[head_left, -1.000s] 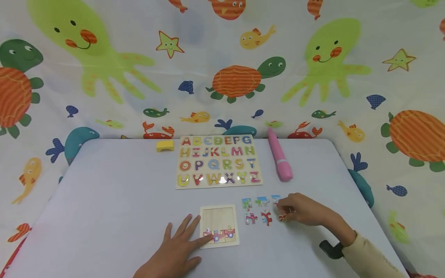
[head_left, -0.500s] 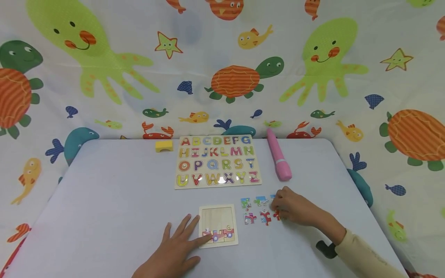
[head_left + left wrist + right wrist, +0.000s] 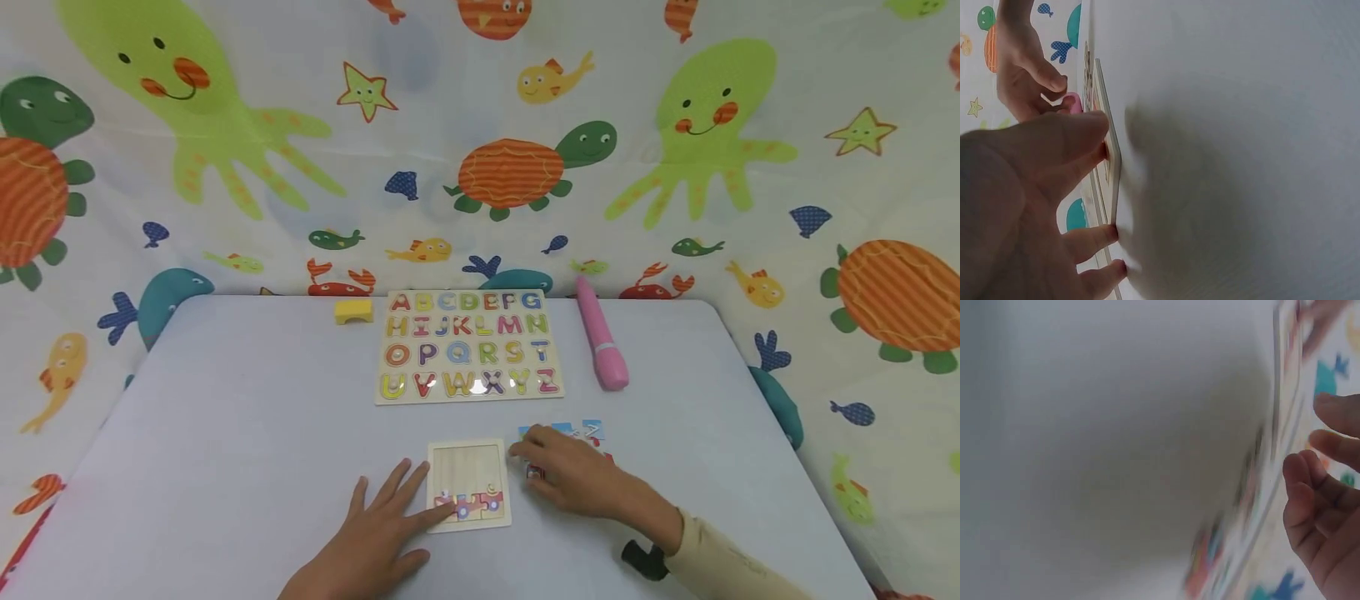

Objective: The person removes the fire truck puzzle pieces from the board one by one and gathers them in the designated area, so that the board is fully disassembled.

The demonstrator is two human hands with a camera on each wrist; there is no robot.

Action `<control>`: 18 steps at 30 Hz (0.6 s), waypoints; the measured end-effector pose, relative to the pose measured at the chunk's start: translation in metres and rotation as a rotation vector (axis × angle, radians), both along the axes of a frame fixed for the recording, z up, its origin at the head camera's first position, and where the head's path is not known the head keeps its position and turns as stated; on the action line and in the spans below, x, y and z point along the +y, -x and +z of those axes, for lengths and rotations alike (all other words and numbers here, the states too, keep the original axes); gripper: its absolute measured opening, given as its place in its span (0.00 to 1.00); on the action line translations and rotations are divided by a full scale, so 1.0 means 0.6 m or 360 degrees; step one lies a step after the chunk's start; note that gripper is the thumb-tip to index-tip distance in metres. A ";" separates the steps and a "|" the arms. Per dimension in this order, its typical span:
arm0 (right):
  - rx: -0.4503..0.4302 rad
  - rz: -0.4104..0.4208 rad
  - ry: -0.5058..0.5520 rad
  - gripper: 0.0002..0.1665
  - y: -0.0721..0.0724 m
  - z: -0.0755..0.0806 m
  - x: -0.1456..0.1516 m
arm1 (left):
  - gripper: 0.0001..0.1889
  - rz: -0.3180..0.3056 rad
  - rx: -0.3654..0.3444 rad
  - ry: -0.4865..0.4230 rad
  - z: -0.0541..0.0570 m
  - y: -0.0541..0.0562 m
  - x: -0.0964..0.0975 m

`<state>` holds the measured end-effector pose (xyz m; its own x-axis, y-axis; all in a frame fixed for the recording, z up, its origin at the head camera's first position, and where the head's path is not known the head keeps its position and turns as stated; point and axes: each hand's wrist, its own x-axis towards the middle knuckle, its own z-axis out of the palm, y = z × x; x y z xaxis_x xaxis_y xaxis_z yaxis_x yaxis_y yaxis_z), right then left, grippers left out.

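Note:
My left hand [image 3: 371, 537] lies with fingers spread at the left of a small wooden puzzle tray [image 3: 468, 446]; its index finger reaches over the frame onto the puzzle pieces [image 3: 476, 504] along the bottom. In the left wrist view, fingertips touch the tray's edge. My right hand [image 3: 577, 475] hovers over loose jigsaw pieces [image 3: 592, 429] just right of the tray, partly covering them. A dark-and-pink piece [image 3: 535, 472] shows below its fingers. In the right wrist view the fingers [image 3: 1300, 497] are bent and parted, with no piece visible between them; that view is blurred.
An alphabet board [image 3: 468, 350] with knobbed letters lies behind the tray. Right of it is a pink pen-like toy [image 3: 602, 337]; at its left, a yellow arch block [image 3: 353, 312]. A sea-animal cloth [image 3: 450, 83] hangs behind the white table [image 3: 247, 417].
My right hand has moved left across the loose pieces, from the far right one toward the tray. The left hand stays in place.

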<state>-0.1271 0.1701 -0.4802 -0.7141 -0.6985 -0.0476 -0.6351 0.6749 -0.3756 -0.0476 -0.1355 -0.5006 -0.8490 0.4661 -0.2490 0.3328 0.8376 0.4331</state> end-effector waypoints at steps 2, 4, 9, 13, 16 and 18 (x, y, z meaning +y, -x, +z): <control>-0.0052 0.0111 -0.0004 0.22 -0.009 -0.006 -0.038 | 0.30 -0.0001 -0.0018 -0.0001 0.002 0.000 -0.002; -0.0085 0.0176 -0.0030 0.22 -0.015 -0.011 -0.069 | 0.30 -0.0009 -0.0028 -0.0001 0.003 0.001 -0.002; -0.0143 0.0265 -0.0044 0.21 -0.018 -0.023 -0.118 | 0.30 -0.0031 -0.0020 -0.0005 0.003 0.002 0.000; -0.0207 0.0291 -0.0005 0.18 -0.021 -0.027 -0.137 | 0.30 -0.0050 0.0024 -0.0012 0.003 0.000 -0.001; -0.0298 0.0260 0.0038 0.18 -0.025 -0.025 -0.145 | 0.29 -0.0076 0.0049 -0.0015 0.005 0.000 -0.004; -0.0355 0.0233 0.0072 0.18 -0.026 -0.026 -0.148 | 0.27 -0.0093 0.0023 -0.0032 0.007 0.001 -0.009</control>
<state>-0.1117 0.0811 -0.4958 -0.5806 -0.7986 -0.1586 -0.6230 0.5612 -0.5450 -0.0481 -0.1410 -0.4964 -0.8236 0.5199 -0.2268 0.3874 0.8077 0.4445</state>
